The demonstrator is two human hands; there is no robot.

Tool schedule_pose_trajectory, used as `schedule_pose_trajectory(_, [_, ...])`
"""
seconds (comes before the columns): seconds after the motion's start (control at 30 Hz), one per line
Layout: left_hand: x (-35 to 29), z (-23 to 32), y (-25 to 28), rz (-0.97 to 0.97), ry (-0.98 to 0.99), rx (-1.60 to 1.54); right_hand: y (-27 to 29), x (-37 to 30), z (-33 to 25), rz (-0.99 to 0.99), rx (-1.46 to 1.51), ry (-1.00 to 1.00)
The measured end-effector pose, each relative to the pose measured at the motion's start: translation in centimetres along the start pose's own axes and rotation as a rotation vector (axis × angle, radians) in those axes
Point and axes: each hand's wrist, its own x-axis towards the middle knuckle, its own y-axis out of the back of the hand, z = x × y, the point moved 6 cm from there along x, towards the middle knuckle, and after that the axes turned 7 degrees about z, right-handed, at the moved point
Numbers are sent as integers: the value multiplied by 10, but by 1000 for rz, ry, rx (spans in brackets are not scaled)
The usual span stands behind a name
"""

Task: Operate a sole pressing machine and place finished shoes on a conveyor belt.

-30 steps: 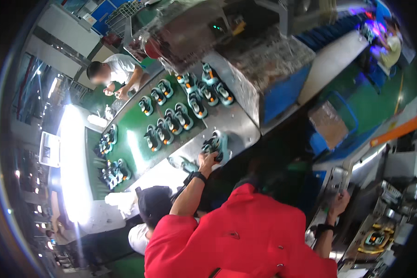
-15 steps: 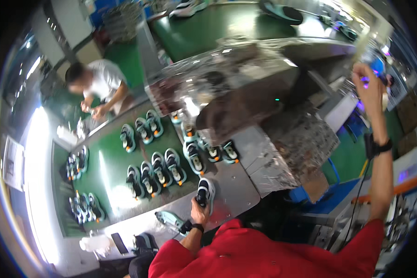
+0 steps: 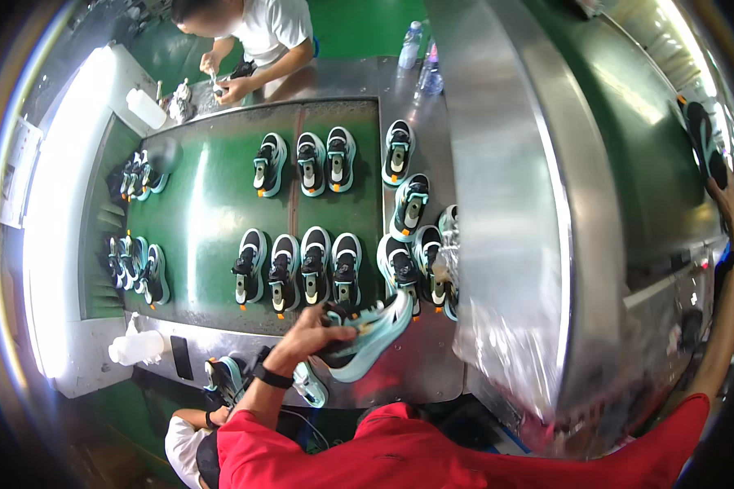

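Observation:
My left hand is closed round the collar of a black, white and pale-blue sneaker, tilted above the near metal edge of the bench. At the far right, my right arm is stretched out. My right hand grips the lower end of a dark shoe beside the metal housing; its fingers show only partly. Right by the held sneaker, several matching sneakers stand on the metal strip. Under my left wrist lies a pale-blue shoe part.
Rows of sneakers stand on the green belt, with more at its left end. A large metal housing with plastic film rises on the right. Across the bench a person handles a small thing; another person's sleeve shows lower left. Bottles stand at the back.
The view has turned toward the right. My left hand has lifted and tilted its sneaker, which was upright over the metal edge. My right hand, raised before, now reaches the dark shoe.

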Motion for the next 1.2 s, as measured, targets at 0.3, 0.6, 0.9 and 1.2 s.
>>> schedule_pose_trajectory(0.3, [217, 126, 33, 507, -484, 78, 2, -21, 2, -214, 332, -422])
schedule_pose_trajectory(0.6, [308, 112, -17, 783, -682, 659, 28, -18, -4, -168, -73, -79])
schedule_pose_trajectory(0.9, [-15, -3, -174, -270, -463, -153, 149, -185, -151, 559, -241, 176])
schedule_pose_trajectory(1.2, [-243, 60, -389, -1770, 203, -480, 273, -468, -242, 576, 18, 149])
